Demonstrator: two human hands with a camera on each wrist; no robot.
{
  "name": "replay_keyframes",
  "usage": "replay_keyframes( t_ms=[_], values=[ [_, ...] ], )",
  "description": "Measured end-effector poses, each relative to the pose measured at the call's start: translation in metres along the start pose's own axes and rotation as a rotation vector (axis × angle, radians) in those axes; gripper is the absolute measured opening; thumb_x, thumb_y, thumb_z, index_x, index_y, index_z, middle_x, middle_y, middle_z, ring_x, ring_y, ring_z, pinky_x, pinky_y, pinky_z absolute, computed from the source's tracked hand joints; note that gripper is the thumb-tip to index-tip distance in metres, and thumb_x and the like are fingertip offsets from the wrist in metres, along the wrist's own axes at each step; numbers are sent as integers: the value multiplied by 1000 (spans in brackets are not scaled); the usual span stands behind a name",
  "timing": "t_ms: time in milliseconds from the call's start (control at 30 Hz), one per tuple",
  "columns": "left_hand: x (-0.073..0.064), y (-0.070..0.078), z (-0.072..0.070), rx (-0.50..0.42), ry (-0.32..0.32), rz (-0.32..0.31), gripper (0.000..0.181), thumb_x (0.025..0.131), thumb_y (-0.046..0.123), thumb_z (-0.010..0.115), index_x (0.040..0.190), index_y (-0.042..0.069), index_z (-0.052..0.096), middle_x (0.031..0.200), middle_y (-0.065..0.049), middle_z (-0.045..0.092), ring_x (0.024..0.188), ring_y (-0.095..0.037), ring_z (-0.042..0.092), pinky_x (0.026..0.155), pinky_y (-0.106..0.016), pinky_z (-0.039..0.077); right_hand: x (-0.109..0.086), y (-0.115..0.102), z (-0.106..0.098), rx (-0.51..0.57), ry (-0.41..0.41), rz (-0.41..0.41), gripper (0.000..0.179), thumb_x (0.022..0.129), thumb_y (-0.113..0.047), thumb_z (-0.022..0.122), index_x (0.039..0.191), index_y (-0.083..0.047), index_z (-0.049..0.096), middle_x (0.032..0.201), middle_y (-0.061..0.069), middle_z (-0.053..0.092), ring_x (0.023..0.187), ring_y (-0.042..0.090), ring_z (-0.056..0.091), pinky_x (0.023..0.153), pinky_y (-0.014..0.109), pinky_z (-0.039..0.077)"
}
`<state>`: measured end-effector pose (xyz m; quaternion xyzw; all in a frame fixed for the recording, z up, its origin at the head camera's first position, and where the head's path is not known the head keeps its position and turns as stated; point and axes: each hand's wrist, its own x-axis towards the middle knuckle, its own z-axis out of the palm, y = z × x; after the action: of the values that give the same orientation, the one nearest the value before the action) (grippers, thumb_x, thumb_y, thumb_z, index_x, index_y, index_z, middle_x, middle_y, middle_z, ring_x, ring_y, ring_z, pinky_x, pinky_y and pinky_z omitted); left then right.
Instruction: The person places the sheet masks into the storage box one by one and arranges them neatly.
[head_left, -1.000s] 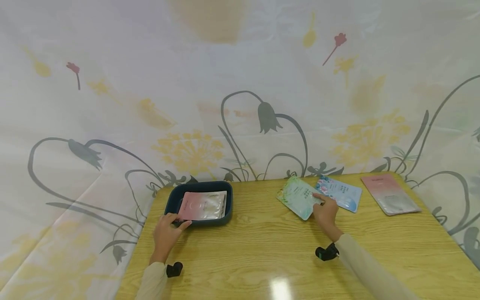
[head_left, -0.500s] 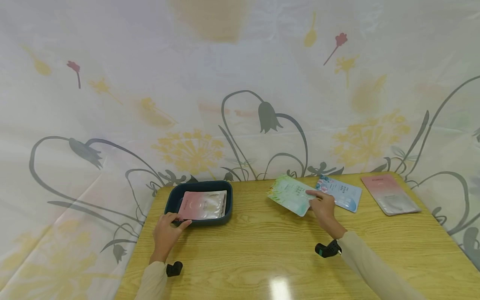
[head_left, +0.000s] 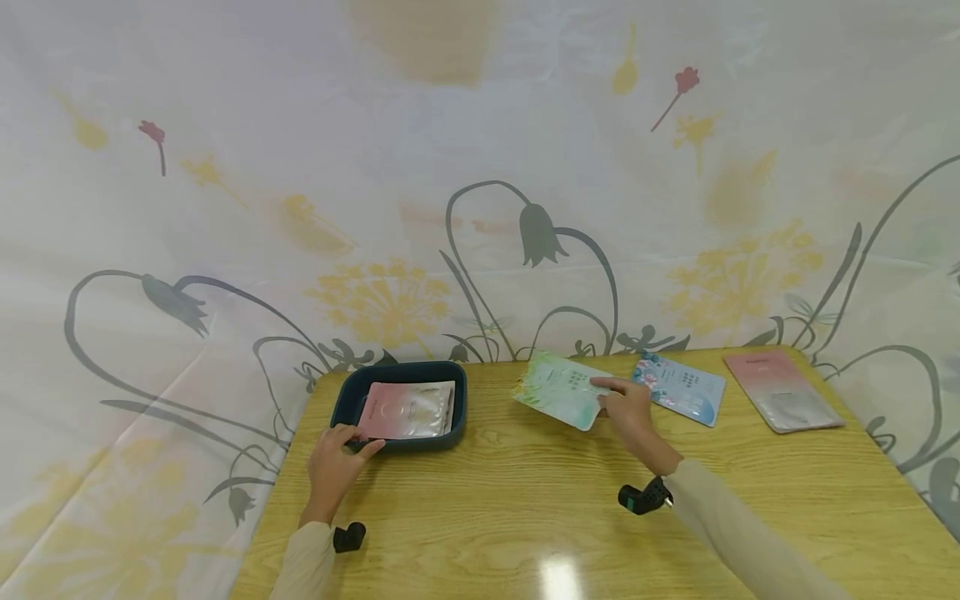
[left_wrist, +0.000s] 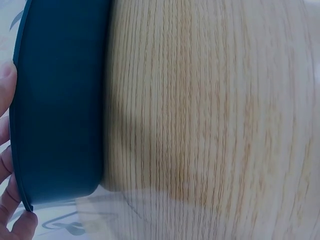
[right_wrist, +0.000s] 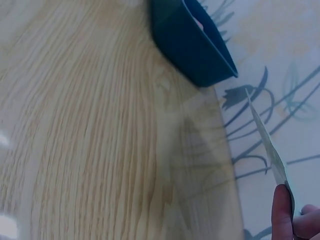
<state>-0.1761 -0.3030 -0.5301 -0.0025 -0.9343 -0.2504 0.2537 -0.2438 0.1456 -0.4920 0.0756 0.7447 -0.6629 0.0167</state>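
My right hand (head_left: 630, 417) pinches the right edge of a green sheet mask packet (head_left: 558, 388), raised above the table and tilted. In the right wrist view the packet (right_wrist: 270, 145) shows nearly edge-on, with thumb and fingers on either side. At the left, my left hand (head_left: 333, 467) grips the near-left rim of a dark blue plastic bin (head_left: 459, 417). Its fingers (left_wrist: 9, 200) lie over the rim in the left wrist view. Inside the bin is a pink-and-silver mask packet (head_left: 405, 410), with the edge of another showing beneath it.
A blue floral mask packet (head_left: 681, 387) lies on the wood-grain table (head_left: 510, 500), right of my right hand. Farther right is another pink-and-silver packet (head_left: 783, 390). A flower-printed cloth (head_left: 375, 167) hangs behind the table's back edge.
My right hand has lifted the green mask packet off the table and carried it left, away from the blue packet. My left hand has stayed on the bin's rim.
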Motion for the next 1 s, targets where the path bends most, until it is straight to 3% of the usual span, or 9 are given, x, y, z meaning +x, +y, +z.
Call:
replay_keyframes(
  t_ms=[267, 500, 700, 833, 1000],
  values=[
    [1, -2, -2, 1, -10, 38, 31, 64, 29, 88, 76, 12, 65, 80, -4, 61, 75, -24, 53, 62, -40, 44, 0, -10, 16, 22, -33, 1, 31, 91, 8, 48, 121, 8, 59, 134, 23, 47, 73, 13, 59, 69, 40, 53],
    [1, -1, -4, 73, -19, 207, 29, 69, 25, 85, 76, 10, 62, 78, -4, 54, 73, -23, 49, 59, -39, 44, 2, -18, 34, 28, -64, 2, 31, 91, 7, 48, 119, 7, 60, 126, 25, 51, 68, 16, 61, 64, 33, 53],
    [0, -2, -3, 107, 4, 295, 29, 72, 22, 83, 78, 10, 57, 78, -4, 48, 70, -22, 43, 58, -38, 42, 4, -26, 51, 50, -96, -24, 31, 91, 8, 47, 118, 8, 61, 126, 26, 52, 78, 21, 65, 60, 27, 52],
    [-1, -2, -2, 126, 2, 311, 30, 73, 20, 81, 79, 9, 54, 79, -5, 45, 71, -24, 42, 59, -38, 41, 5, -30, 64, 65, -113, -32, 30, 90, 9, 48, 117, 8, 62, 127, 25, 51, 80, 22, 65, 63, 30, 53],
    [2, 1, -4, 126, -78, 251, 29, 77, 22, 79, 79, 10, 53, 78, -2, 42, 73, -22, 42, 59, -36, 40, 7, -35, 80, 77, -126, -19, 30, 89, 9, 49, 116, 7, 63, 128, 23, 50, 88, 25, 63, 64, 31, 53]
  ],
)
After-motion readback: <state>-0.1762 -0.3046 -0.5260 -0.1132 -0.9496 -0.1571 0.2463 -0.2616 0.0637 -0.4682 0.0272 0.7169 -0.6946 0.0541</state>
